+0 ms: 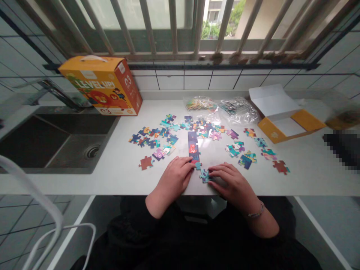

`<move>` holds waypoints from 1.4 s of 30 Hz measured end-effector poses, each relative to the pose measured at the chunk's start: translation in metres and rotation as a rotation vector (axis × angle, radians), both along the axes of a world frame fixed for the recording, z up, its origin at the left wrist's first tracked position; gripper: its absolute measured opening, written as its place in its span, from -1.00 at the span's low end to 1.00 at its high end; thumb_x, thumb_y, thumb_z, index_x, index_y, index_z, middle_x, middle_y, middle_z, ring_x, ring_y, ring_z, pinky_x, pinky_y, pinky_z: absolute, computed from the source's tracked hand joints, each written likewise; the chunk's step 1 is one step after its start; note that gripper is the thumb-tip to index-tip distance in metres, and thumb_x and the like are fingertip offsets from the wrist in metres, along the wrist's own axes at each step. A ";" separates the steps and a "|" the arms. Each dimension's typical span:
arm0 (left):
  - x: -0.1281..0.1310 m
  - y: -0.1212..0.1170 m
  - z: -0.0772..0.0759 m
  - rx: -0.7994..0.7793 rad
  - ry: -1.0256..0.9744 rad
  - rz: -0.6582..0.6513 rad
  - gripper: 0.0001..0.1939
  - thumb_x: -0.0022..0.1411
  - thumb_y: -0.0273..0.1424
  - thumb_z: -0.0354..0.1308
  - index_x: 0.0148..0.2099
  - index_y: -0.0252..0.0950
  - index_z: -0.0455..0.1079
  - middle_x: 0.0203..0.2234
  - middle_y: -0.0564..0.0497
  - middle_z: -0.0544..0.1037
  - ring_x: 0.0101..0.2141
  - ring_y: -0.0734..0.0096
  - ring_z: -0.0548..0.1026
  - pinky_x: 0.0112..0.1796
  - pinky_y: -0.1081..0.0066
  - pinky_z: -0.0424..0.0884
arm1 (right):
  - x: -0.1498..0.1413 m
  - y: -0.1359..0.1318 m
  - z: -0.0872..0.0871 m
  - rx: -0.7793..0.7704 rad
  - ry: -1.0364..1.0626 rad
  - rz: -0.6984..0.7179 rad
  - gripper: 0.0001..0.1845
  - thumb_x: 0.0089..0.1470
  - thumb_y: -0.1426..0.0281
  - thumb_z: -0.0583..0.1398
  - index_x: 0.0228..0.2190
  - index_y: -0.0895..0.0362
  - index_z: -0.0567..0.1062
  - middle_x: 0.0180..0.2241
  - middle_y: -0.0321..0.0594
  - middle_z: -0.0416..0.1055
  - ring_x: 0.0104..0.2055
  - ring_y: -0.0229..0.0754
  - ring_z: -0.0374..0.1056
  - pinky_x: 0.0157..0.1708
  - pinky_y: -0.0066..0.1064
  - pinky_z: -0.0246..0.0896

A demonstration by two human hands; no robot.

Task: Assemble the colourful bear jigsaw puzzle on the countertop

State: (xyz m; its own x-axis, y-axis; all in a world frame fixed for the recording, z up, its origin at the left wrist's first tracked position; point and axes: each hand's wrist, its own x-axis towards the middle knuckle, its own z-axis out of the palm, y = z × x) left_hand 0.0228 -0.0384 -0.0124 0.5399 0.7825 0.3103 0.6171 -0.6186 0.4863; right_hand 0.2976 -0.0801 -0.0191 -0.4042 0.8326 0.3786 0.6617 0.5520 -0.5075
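Observation:
A narrow strip of joined jigsaw pieces [192,140], dark blue and purple with a red sea creature, lies upright in front of me on the white counter. My left hand [176,178] is at its lower end, fingers and thumb closed around the edge of the bottom piece. Just below and to the right is a light-blue puzzle piece [204,176], its right side pinched by my right hand [233,183]. It lies close to the strip's bottom; whether the two interlock I cannot tell. The right fingertips partly cover it.
Loose puzzle pieces [144,140] spread left, behind and to the right [246,160] of the strip. Plastic bags [239,108] of pieces lie at the back. An opened box [289,125] stands right, an orange box [112,88] left beside a sink [97,167]. A white cable [42,198] hangs at lower left.

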 end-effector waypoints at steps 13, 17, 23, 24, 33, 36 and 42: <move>-0.105 0.019 0.027 0.093 0.302 0.423 -0.62 0.52 -0.26 0.18 0.27 -0.26 0.48 0.26 -0.31 0.54 0.26 -0.19 0.49 0.26 -0.15 0.44 | 0.001 0.000 0.000 -0.005 0.009 0.007 -0.85 0.37 0.34 0.36 -0.05 -0.03 0.59 0.09 -0.12 0.66 0.12 0.08 0.59 0.26 0.18 0.39; -0.151 0.025 0.033 -0.075 0.422 0.482 -0.41 0.32 -0.04 0.37 0.25 -0.26 0.49 0.26 -0.33 0.52 0.24 -0.28 0.47 0.28 -0.14 0.42 | 0.001 -0.001 0.001 -0.001 0.019 0.008 -0.86 0.37 0.35 0.35 -0.05 -0.05 0.60 0.08 -0.12 0.67 0.10 0.09 0.60 0.23 0.16 0.41; -0.174 0.026 0.033 -0.181 0.369 0.442 -0.44 0.24 -0.03 0.42 0.15 -0.27 0.55 0.13 -0.28 0.58 0.16 -0.20 0.53 0.26 -0.07 0.42 | 0.001 0.000 0.001 -0.006 0.014 0.004 -0.88 0.37 0.32 0.34 -0.06 -0.05 0.61 0.08 -0.12 0.67 0.10 0.09 0.60 0.26 0.18 0.41; -0.174 0.027 0.034 -0.190 0.355 0.431 -0.46 0.24 -0.05 0.43 0.14 -0.26 0.57 0.10 -0.26 0.58 0.14 -0.18 0.54 0.25 -0.06 0.43 | 0.001 0.000 0.000 -0.008 0.009 0.005 -0.88 0.38 0.32 0.34 -0.06 -0.05 0.61 0.08 -0.13 0.67 0.10 0.09 0.60 0.26 0.18 0.40; -0.164 0.031 0.049 -0.310 0.288 0.391 -0.67 0.26 -0.13 0.38 -0.03 -0.20 0.63 -0.02 -0.14 0.62 0.02 -0.03 0.60 0.13 0.06 0.50 | 0.001 -0.001 0.001 0.005 0.013 0.000 -0.88 0.36 0.32 0.34 -0.07 -0.05 0.64 0.07 -0.13 0.67 0.08 0.10 0.61 0.23 0.16 0.46; -0.162 0.031 0.052 -0.317 0.283 0.398 -0.70 0.24 -0.14 0.39 -0.09 -0.21 0.61 -0.07 -0.14 0.62 -0.03 -0.01 0.60 0.07 0.08 0.50 | 0.001 -0.001 -0.001 0.001 0.015 0.001 -0.88 0.36 0.32 0.35 -0.07 -0.06 0.63 0.08 -0.13 0.67 0.09 0.10 0.60 0.25 0.18 0.43; -0.159 0.031 0.052 -0.328 0.303 0.423 -0.73 0.20 -0.21 0.44 -0.14 -0.23 0.57 -0.11 -0.13 0.60 -0.08 0.01 0.59 0.01 0.12 0.49 | 0.002 -0.002 -0.003 -0.015 0.007 0.006 -0.86 0.38 0.34 0.34 -0.04 -0.07 0.60 0.10 -0.15 0.65 0.12 0.10 0.58 0.29 0.21 0.36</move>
State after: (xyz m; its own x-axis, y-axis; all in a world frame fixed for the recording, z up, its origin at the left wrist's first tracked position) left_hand -0.1365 -0.0073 0.0398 0.1886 0.9768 -0.1016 0.9168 -0.1381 0.3747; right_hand 0.2998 -0.0818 -0.0219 -0.4063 0.8360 0.3688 0.6549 0.5479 -0.5206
